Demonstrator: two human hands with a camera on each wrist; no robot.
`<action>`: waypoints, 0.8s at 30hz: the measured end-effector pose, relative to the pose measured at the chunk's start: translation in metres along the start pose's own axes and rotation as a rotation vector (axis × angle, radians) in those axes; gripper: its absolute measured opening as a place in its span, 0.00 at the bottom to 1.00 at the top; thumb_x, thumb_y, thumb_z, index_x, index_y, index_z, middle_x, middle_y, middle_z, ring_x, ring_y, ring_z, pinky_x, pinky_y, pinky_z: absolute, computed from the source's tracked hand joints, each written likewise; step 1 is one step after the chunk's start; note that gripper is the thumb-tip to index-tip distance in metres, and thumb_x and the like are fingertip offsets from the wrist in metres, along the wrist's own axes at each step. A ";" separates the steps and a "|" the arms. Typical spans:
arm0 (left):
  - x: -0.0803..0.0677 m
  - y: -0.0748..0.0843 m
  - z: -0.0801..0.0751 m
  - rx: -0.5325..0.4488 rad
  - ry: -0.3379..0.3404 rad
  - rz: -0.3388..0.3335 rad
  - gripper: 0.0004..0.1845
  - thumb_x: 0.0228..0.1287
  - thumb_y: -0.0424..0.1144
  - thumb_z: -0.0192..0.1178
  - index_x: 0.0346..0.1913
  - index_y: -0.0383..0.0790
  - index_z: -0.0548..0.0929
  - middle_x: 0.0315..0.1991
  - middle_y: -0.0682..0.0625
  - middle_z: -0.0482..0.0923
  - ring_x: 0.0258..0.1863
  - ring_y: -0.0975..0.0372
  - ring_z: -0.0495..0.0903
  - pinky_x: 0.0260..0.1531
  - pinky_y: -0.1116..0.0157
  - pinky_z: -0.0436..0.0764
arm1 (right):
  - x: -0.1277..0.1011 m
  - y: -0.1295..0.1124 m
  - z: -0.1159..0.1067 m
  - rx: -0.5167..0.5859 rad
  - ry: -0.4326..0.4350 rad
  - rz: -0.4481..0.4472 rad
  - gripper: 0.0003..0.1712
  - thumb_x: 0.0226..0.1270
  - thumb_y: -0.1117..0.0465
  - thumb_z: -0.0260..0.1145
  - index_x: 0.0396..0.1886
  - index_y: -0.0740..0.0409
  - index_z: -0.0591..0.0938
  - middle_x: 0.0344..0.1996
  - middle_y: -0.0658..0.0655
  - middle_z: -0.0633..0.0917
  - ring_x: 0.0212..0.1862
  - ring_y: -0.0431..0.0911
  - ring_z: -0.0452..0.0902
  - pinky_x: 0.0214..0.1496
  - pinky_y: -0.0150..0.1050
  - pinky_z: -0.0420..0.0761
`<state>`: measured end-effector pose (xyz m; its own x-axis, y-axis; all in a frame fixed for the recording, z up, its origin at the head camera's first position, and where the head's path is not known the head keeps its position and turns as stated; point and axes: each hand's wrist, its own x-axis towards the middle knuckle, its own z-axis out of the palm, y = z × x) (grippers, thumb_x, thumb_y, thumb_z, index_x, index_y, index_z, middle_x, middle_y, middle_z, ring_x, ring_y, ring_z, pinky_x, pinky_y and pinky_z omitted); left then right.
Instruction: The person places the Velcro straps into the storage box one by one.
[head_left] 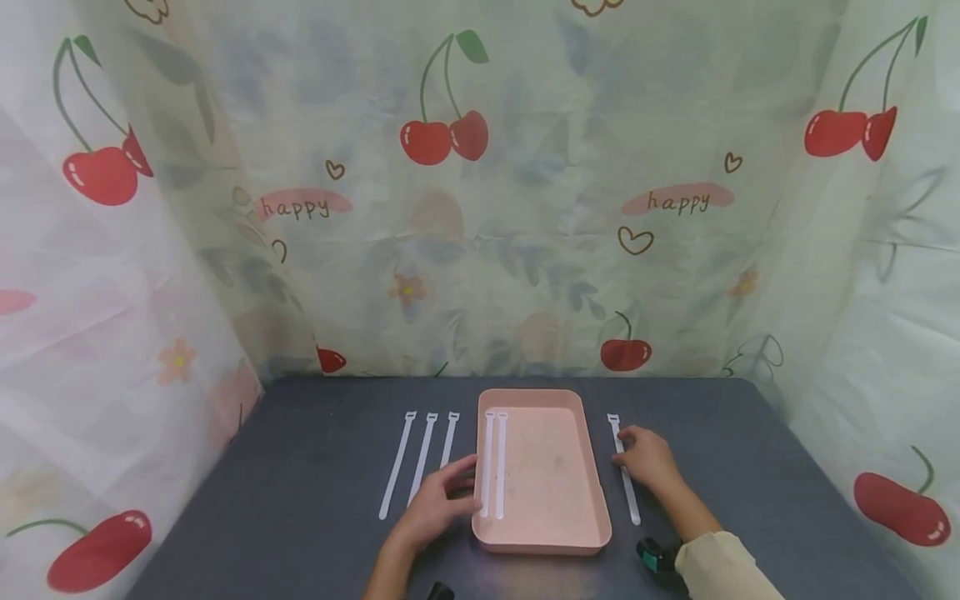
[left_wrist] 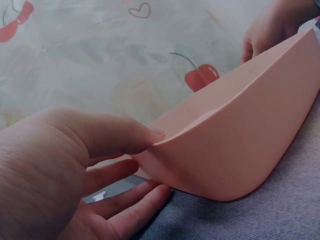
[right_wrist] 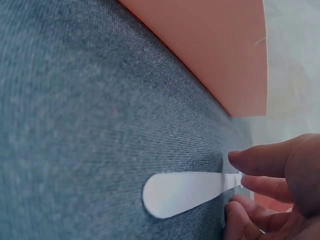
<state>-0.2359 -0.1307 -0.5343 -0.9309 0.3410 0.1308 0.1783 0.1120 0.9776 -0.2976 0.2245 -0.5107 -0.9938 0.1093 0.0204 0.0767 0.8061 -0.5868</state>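
With right hand (head_left: 648, 458), bracketing a white strap (head_left: 628, 489) on the counter (head_left: 322, 450), right of the pink tray (head_left: 551, 479), between thumb and fingers; cannot tell whether pinching. With left hand (head_left: 437, 502), pinching the tray's wall. Judging the strap by looks: light, thin, bendable, probably slick; best taken mid-length by both edges. Beyond, reading "happy" (head_left: 295, 206) twice on the curtain (head_left: 525, 204).

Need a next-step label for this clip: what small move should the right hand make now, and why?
I'd probably firm up the right hand's pinch on the white strap right of the pink tray: thumb and fingertips are right at it, but the strap looks flat on the dark table and a secure hold isn't clear.
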 end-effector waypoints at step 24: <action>0.001 0.003 0.000 0.012 0.005 -0.043 0.37 0.56 0.30 0.67 0.70 0.33 0.67 0.66 0.36 0.67 0.59 0.45 0.73 0.56 0.49 0.72 | -0.004 -0.002 0.000 -0.059 -0.007 0.043 0.30 0.52 0.68 0.71 0.56 0.74 0.75 0.52 0.76 0.77 0.51 0.66 0.75 0.51 0.60 0.74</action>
<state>-0.2362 -0.1297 -0.5308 -0.9393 0.3310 0.0898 0.1421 0.1374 0.9803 -0.2936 0.2229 -0.5096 -0.9900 0.1405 -0.0099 0.1237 0.8337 -0.5383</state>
